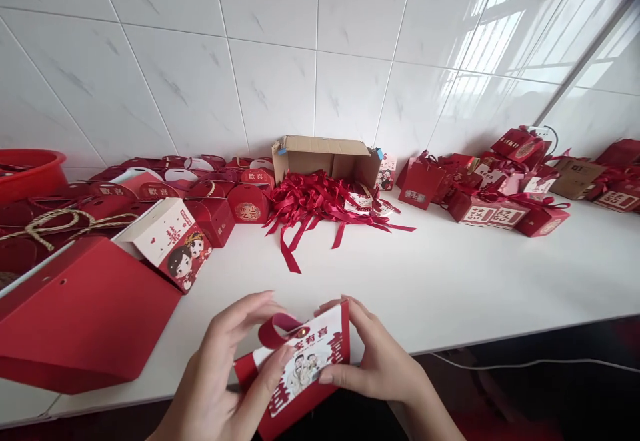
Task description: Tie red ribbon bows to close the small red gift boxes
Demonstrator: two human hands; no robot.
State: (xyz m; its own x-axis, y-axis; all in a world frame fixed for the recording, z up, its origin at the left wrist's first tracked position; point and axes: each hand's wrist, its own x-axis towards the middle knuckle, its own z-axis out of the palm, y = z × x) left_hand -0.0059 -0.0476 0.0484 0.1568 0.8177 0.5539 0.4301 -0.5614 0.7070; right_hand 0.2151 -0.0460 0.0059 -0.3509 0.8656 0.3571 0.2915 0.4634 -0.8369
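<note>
Between my two hands, at the table's front edge, is a small red gift box (300, 378) with a white card on its face showing a cartoon couple and red characters. A loop of dark red ribbon (273, 332) stands out at its top beside a small gold bead. My left hand (235, 368) grips the box's left side, its thumb on the card near the ribbon. My right hand (373, 354) holds the right side, with the thumb on the front and the fingers behind the top edge. The box is tilted, and its underside is hidden.
A cardboard carton (325, 154) spills red ribbons (320, 201) onto the white table (400, 281). Many red boxes (215, 218) crowd the left, with a large red box (90, 314) nearest. Ribboned boxes (493, 211) are stacked at right. A red basin (33, 173) stands far left.
</note>
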